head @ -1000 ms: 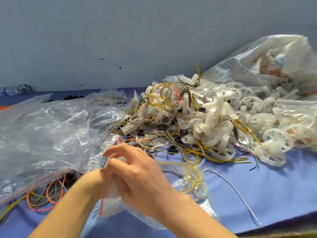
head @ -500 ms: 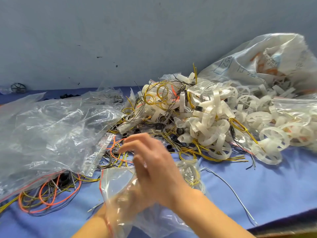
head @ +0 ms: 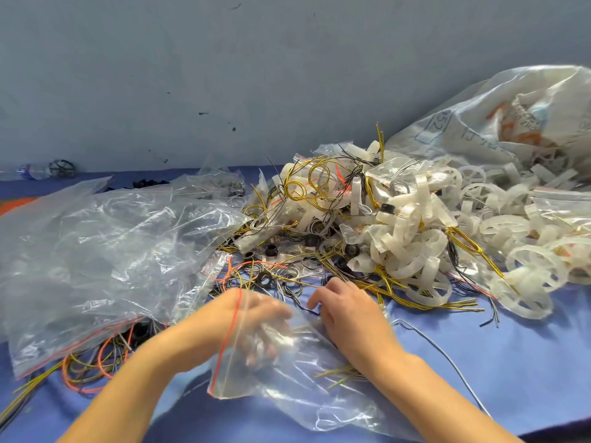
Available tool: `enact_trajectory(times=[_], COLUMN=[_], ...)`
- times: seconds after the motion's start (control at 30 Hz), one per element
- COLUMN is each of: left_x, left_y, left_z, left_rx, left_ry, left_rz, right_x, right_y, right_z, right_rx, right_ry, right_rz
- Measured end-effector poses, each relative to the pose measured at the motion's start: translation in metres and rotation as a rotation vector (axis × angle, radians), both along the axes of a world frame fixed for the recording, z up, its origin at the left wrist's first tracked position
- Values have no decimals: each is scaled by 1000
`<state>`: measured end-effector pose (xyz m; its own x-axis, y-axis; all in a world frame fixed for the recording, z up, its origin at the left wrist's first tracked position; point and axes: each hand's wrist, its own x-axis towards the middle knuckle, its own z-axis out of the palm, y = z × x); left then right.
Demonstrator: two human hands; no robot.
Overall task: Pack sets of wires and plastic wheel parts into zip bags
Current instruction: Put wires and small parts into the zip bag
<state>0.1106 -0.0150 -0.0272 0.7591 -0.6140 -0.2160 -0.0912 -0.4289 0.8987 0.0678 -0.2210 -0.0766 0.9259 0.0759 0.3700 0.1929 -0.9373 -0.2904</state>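
**One readable mark: "52" on the sack**

The large translucent plastic sack (head: 479, 100) at the right, behind the heap of white plastic wheel parts (head: 529, 266), carries the only print that reads. On its left side a blue outlined box (head: 437, 124) holds the number "52". Beside the box run more blue characters (head: 470, 135), creased and too small to make out. Farther right on the same sack sits orange lettering (head: 524, 129), crumpled and illegible.

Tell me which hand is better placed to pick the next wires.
Right. The right hand lies outside the bag, fingers at the loose wires; the left hand is inside the bag, so it is not free.
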Motion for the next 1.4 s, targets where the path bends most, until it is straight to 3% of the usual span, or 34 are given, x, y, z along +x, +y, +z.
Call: enact_trajectory(times=[0.17,0.27,0.37,0.53,0.77,0.97,1.27,1.4], left_x=[20,27,30,39,59,81,85,86], left_y=[31,27,21,8,-13,-18,-24,-24], left_z=[4,-6,-17,-20,-20,-32,-35,-36], left_rx=[-268,-270,-187,-85,146,435,686,604], left_ry=[119,15,-202,-489,-765,-737,-805,-814], left_rz=[323,510,561,569,469,275,287,339], right_x=[-6,-7,-7,-6,3,8,10,10], right_y=[-15,-25,-26,-25,-12,-9,-26,-34], right_z=[7,10,13,23,50,64,80,83], right_rx=[-80,-99,-71,188,860,1173,1355,1393], right_ry=[-44,-50,-37,-50,-154,-123,-174,-209], right_rz=[27,36,63,73,1,-60,-174,-210])
